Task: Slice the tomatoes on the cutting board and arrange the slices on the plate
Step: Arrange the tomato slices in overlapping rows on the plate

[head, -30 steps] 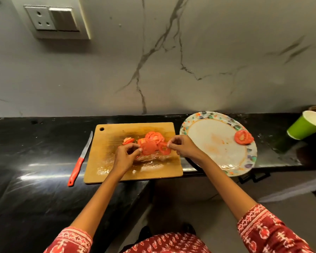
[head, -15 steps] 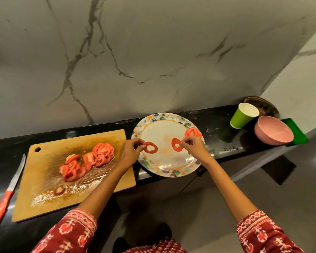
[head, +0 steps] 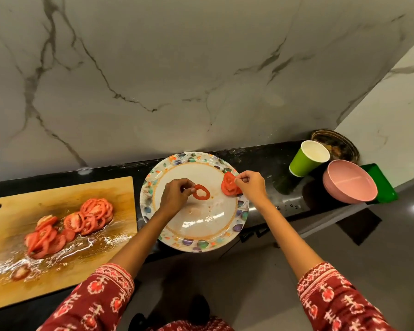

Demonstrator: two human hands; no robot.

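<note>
Right hand (head: 250, 186) had laid its slice on the stack (head: 229, 185), fingers pinched empty | left hand (head: 176, 194) still pinched ring slice (head: 201, 192) over plate (head: 194, 244) | plating underway.

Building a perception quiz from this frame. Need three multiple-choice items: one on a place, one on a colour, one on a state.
1. Where does the wooden cutting board lie relative to the round white plate with a speckled rim?
A. to its left
B. to its right
C. on top of it

2. What colour is the paper cup beside the pink bowl?
A. red
B. green
C. blue

3. What is the left hand doing?
A. lying flat on the board
B. gripping a knife
C. pinching a ring-shaped tomato slice over the plate

Answers:
1. A: the board sits left of the plate on the dark counter.
2. B: the cup's outer wall is green.
3. C: the fingers hold the slice's edge above the plate's centre.
</note>
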